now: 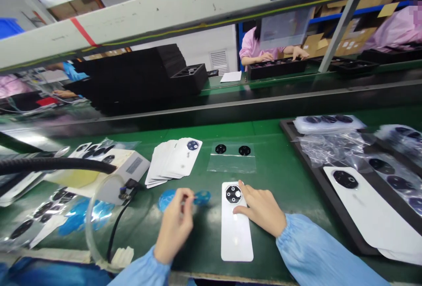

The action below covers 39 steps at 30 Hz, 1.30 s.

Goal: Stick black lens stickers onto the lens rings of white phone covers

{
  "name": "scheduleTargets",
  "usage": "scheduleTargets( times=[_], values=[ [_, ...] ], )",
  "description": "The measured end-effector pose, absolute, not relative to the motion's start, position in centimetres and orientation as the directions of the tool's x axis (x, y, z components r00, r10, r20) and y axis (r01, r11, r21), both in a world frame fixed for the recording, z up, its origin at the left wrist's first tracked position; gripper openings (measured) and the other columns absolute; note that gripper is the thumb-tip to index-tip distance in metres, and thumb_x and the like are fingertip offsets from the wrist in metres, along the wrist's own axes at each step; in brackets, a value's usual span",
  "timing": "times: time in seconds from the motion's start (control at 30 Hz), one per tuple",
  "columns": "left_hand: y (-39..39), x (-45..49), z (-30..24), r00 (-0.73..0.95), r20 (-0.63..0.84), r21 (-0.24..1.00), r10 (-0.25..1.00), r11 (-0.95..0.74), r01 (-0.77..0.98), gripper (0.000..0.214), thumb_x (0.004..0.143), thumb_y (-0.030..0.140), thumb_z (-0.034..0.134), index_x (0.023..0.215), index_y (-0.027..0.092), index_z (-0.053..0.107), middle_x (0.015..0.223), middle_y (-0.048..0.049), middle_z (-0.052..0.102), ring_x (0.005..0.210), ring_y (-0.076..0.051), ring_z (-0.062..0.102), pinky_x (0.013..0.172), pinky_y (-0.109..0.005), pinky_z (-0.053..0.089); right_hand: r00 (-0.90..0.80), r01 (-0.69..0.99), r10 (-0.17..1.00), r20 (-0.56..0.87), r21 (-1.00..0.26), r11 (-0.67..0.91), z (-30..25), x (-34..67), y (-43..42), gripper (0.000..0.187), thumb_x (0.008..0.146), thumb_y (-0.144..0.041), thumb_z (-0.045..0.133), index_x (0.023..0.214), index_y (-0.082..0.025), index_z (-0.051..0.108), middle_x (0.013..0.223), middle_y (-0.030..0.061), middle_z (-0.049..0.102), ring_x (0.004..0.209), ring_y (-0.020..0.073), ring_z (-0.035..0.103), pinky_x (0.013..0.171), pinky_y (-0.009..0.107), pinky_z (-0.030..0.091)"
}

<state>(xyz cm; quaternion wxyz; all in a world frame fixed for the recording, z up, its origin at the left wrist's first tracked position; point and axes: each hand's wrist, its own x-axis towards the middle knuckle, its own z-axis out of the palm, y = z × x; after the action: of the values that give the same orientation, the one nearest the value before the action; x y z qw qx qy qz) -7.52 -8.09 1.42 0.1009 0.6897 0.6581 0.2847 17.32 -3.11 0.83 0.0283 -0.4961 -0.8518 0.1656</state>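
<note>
Head view: the left hand (173, 224) pinches a blue film piece (202, 197) between thumb and fingertips. The right hand (262, 209), open, presses its fingertips (241, 192) on a white phone back cover (235, 237), beside the black camera ring (233, 194) on it. A snagging film or sliding fingers could knock that ring askew. Around the green bench mat (273, 145) lie stacked white covers (173, 161); beyond, black foam trays (187, 79) and a co-worker in a pink smock (260, 46)
</note>
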Motion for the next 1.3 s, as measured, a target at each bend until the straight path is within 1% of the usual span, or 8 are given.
scheduleTargets(
  times=[0.23,0.43,0.57,0.67,0.9,1.03,1.2,1.3],
  values=[
    [-6.9,-17.6,-1.9,-0.343,0.293,0.516,0.892,0.155,0.843,0.019,0.079,0.037,0.052,0.087,0.019,0.055,0.072,-0.0024,0.062,0.057,-0.019,0.062,0.056,-0.031,0.052,-0.494,0.831,0.862,-0.116,-0.354,0.429,0.4,17.4,-3.0,0.068,0.089,-0.049,0.054,0.142,-0.009,0.039,0.125,0.0176,0.062,0.102,0.0335,0.065,0.074,0.039,0.049],
    [-8.1,-15.5,-1.2,-0.325,0.351,0.493,0.878,0.121,0.861,0.034,0.082,0.038,0.057,0.11,0.017,0.054,0.106,-0.0106,0.051,0.07,-0.021,0.058,0.064,-0.037,0.053,-0.478,0.825,0.872,-0.107,-0.396,0.403,0.5,17.6,-2.9,0.07,0.085,-0.048,0.057,0.142,-0.013,0.036,0.121,0.0158,0.065,0.102,0.0333,0.065,0.073,0.037,0.046],
    [-8.4,-10.6,-0.5,-0.054,0.276,0.536,0.96,-0.108,0.838,0.031,0.091,0.038,0.051,0.117,0.022,0.051,0.118,-0.0103,0.054,0.108,-0.025,0.057,0.088,-0.037,0.051,-0.478,0.809,0.873,-0.099,-0.436,0.394,0.8,17.7,-2.8,0.062,0.079,-0.048,0.063,0.13,-0.019,0.043,0.109,0.0098,0.07,0.093,0.0322,0.068,0.063,0.033,0.041],
    [-7.0,-6.6,-0.5,0.261,0.169,0.571,0.951,-0.31,0.76,0.066,0.081,0.046,0.067,0.137,0.025,0.039,0.139,-0.0091,0.048,0.129,-0.025,0.044,0.108,-0.041,0.038,-0.472,0.798,0.878,-0.084,-0.464,0.384,1.0,17.7,-2.7,0.05,0.076,-0.048,0.066,0.115,-0.022,0.048,0.102,0.0058,0.071,0.089,0.0316,0.068,0.06,0.03,0.037],
    [-3.4,-2.9,-0.3,0.527,0.071,0.683,0.847,-0.426,0.593,0.106,0.055,0.052,0.085,0.144,0.026,0.035,0.138,-0.0127,0.048,0.128,-0.033,0.044,0.11,-0.055,0.031,-0.437,0.731,0.899,-0.022,-0.591,0.341,0.9,18.0,-2.8,0.052,0.063,-0.043,0.077,0.102,-0.023,0.049,0.09,0.004,0.07,0.079,0.0318,0.068,0.059,0.029,0.035],
    [-4.4,-3.0,-0.8,0.447,0.083,0.773,0.891,-0.341,0.536,0.087,0.068,0.044,0.08,0.142,0.028,0.037,0.132,-0.0114,0.045,0.129,-0.031,0.043,0.108,-0.049,0.037,-0.35,0.608,0.935,0.053,-0.746,0.27,0.1,18.2,-2.1,0.05,0.074,-0.045,0.069,0.114,-0.027,0.044,0.081,-0.0026,0.065,0.075,0.0226,0.065,0.062,0.028,0.041],
    [-8.6,-3.7,-0.7,0.123,0.032,0.964,0.992,-0.063,0.259,0.081,0.089,0.041,0.057,0.147,0.039,0.0,0.15,-0.0129,0.03,0.119,-0.028,0.058,0.092,-0.042,0.055,-0.039,0.463,0.993,0.114,-0.878,0.119,-1.2,18.8,-0.2,0.034,0.094,-0.048,0.034,0.116,-0.022,0.036,0.076,-0.0009,0.053,0.065,0.018,0.057,0.061,0.029,0.046],
    [-13.5,-6.2,-0.3,-0.235,-0.178,0.984,0.955,0.17,-0.055,0.09,0.077,0.052,0.068,0.146,0.038,0.012,0.131,-0.0095,0.058,0.106,-0.032,0.066,0.089,-0.045,0.056,0.051,0.413,0.994,0.102,-0.908,0.072,-1.8,19.2,0.5,0.035,0.092,-0.05,0.036,0.112,-0.022,0.04,0.071,-0.0023,0.051,0.06,0.0172,0.054,0.056,0.028,0.045]
  ],
)
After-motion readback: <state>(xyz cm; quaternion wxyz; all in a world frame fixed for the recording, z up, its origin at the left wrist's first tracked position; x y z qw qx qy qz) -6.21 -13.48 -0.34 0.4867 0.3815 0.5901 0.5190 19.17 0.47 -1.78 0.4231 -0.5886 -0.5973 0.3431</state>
